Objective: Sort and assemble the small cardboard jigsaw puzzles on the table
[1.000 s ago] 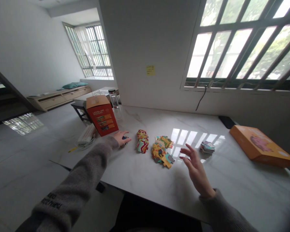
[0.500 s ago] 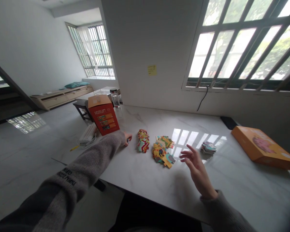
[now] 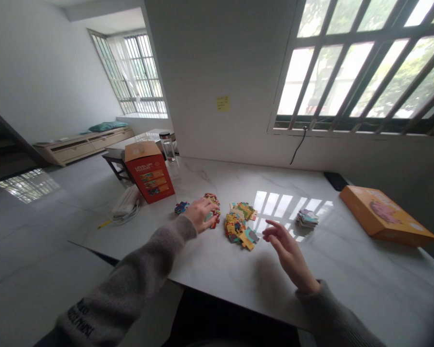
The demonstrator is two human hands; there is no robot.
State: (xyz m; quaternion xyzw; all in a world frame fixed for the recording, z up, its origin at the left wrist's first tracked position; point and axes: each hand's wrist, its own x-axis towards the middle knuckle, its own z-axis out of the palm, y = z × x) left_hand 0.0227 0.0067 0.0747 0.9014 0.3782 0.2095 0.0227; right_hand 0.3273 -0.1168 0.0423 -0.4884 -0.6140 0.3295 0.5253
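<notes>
My left hand (image 3: 201, 214) reaches over a pile of red puzzle pieces (image 3: 215, 220), covering part of it. Its fingers are spread, and no piece shows in them; whether they touch the pile is hard to see. A few blue puzzle pieces (image 3: 181, 207) lie just left of that hand. In the middle of the table spreads a larger heap of yellow and green puzzle pieces (image 3: 238, 226). To its right hovers my right hand (image 3: 284, 246), open, fingers slightly bent and holding nothing. A neat stack of pale puzzle pieces (image 3: 307, 219) sits beyond my right hand.
A red puzzle box (image 3: 152, 176) stands at the left, with a glass bottle (image 3: 168, 148) behind it and a white bundle with a cord (image 3: 126, 203) beside it. At the right lie an orange box (image 3: 386, 214) and a black phone-like object (image 3: 334, 181). A white marble-patterned table (image 3: 202, 265) bears these.
My left hand has moved right, from the spot beside the red box to over the red pieces. Blue pieces now show where it was. The right hand has stayed nearly in place.
</notes>
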